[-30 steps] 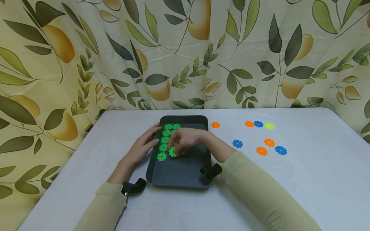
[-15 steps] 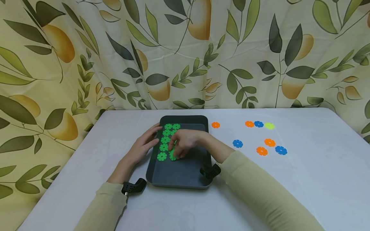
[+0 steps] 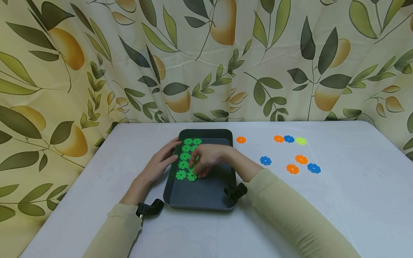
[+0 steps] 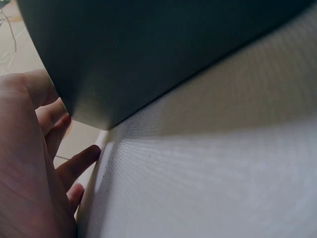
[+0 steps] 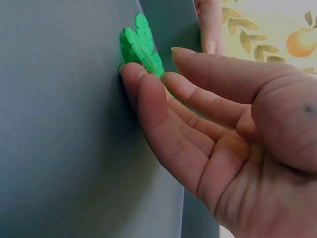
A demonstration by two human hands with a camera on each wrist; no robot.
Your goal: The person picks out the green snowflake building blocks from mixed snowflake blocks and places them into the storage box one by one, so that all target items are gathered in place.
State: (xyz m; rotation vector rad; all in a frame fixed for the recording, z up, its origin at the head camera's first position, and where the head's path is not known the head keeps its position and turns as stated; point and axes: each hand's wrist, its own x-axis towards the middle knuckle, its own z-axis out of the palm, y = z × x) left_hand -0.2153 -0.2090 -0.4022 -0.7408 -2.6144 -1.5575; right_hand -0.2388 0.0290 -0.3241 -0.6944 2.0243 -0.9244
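Observation:
A dark grey tray (image 3: pixel 200 195) holds green flower-shaped discs (image 3: pixel 184 156), set in two columns along its left side. My right hand (image 3: pixel 209 157) is over the tray, its fingers bent at the nearest green disc (image 3: pixel 191 175) of the second column. In the right wrist view, the fingertips touch green discs (image 5: pixel 142 44) while the thumb stands apart from them. The right hand hides part of that column. My left hand (image 3: pixel 158 163) rests along the tray's left rim with its fingers extended; in the left wrist view, fingers touch the tray's dark outer wall (image 4: pixel 124 59).
Right of the tray, loose discs lie on the white table (image 3: pixel 348 200): several orange discs (image 3: pixel 292 169), several blue discs (image 3: pixel 265 160) and one yellow-green disc (image 3: pixel 300 141). A leaf-and-fruit patterned curtain (image 3: pixel 264 61) hangs behind and to the left.
The nearest green disc in the second column has slid slightly toward the tray's front, level with the last disc of the first column. The left hand has stayed in place.

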